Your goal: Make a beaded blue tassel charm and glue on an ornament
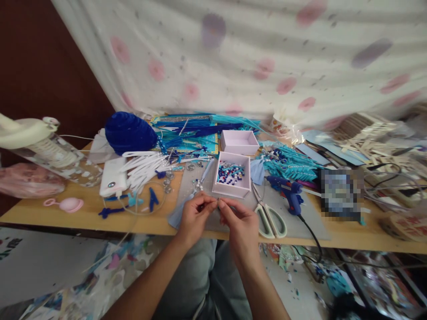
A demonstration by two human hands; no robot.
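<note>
My left hand (194,218) and my right hand (240,221) meet fingertip to fingertip over the grey mat, just in front of a white box (232,192) of small blue, white and red beads (231,173). Both hands pinch at a tiny item between them, too small to name. Beside my left hand lies a light blue tassel (175,217) with a strand of pearly beads (197,186) above it. Scissors with pale green handles (274,222) rest to the right of my right hand.
A blue glue gun (289,191) with a black cord lies right of the scissors. An open white tray (239,141) stands behind the bead box. Turquoise stems (293,162), white strips (142,169), a white power bank (113,178) and a clear bottle (56,153) crowd the table.
</note>
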